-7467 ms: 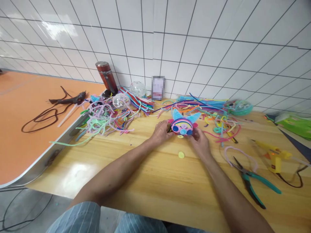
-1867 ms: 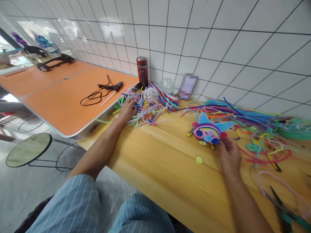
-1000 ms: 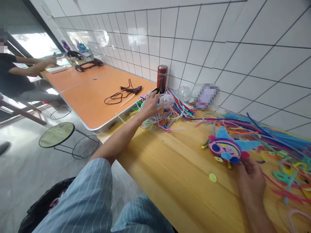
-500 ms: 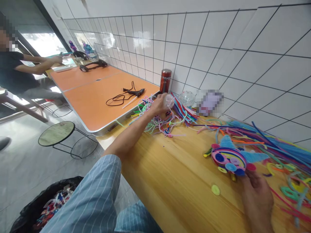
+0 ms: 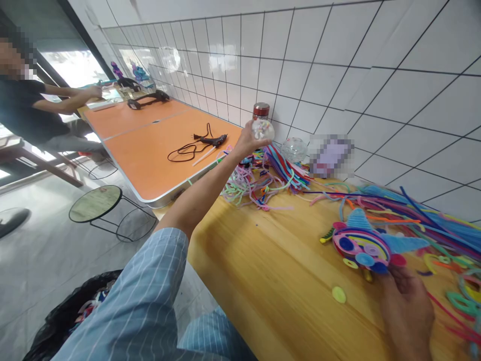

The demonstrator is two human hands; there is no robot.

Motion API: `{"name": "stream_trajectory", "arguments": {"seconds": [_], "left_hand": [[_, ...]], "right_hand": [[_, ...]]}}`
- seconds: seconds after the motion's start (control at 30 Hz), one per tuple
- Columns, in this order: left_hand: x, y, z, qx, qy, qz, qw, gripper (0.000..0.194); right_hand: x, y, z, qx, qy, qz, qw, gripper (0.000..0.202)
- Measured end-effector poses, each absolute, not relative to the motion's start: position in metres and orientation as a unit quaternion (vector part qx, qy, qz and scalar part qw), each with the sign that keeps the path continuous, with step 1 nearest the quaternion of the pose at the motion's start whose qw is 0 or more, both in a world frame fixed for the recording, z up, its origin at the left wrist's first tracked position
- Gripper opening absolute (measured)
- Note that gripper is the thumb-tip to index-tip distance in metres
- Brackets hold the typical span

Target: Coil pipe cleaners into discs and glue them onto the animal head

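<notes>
My left hand [image 5: 248,139] is stretched out over the back of the wooden table, its fingers wrapped round a clear round container [image 5: 262,130] with small pale bits inside. Behind it stands a red flask [image 5: 260,111]. Below lies a tangle of pipe cleaners [image 5: 244,181], beside a bundle of straighter ones [image 5: 289,170]. At the right, my right hand [image 5: 408,306] grips the lower edge of a colourful pipe-cleaner figure [image 5: 363,245] with blue triangular points and coiled discs. A yellow-green disc [image 5: 338,295] lies on the wood in front of the figure.
Another clear bowl [image 5: 294,149] and a phone-like blurred object [image 5: 330,156] stand by the tiled wall. A glue gun [image 5: 214,140] with its cord lies on the orange table [image 5: 146,150]. A stool [image 5: 95,203], a black waste bag [image 5: 71,311] and a seated person [image 5: 33,108] are at left.
My left hand has lifted the clear container up from the pipe-cleaner tangle, and it now covers part of the flask. My right hand still holds the figure. The view has shifted slightly.
</notes>
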State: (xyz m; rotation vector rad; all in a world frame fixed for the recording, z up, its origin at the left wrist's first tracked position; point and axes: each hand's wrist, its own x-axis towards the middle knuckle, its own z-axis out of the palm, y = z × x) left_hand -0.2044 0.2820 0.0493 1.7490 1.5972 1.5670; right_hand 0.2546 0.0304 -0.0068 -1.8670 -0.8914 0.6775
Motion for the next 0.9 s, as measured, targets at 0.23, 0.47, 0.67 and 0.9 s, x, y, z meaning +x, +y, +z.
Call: {"name": "stream_trajectory", "arguments": {"seconds": [0.23, 0.47, 0.67, 0.9], "left_hand": [[-0.179, 0.264, 0.038, 0.592, 0.660, 0.440, 0.141, 0.097], [-0.152, 0.251, 0.044, 0.747, 0.553, 0.338, 0.147, 0.100], [-0.151, 0.228, 0.039, 0.765, 0.554, 0.258, 0.201, 0.103], [-0.182, 0.238, 0.047, 0.673, 0.598, 0.351, 0.259, 0.057]], "right_hand": [[0.248, 0.028, 0.003, -0.764, -0.361, 0.283, 0.454, 0.059], [0.248, 0.028, 0.004, -0.772, -0.369, 0.275, 0.437, 0.060], [0.248, 0.026, 0.003, -0.765, -0.380, 0.272, 0.443, 0.062], [0.248, 0.027, 0.004, -0.780, -0.371, 0.272, 0.424, 0.056]]}}
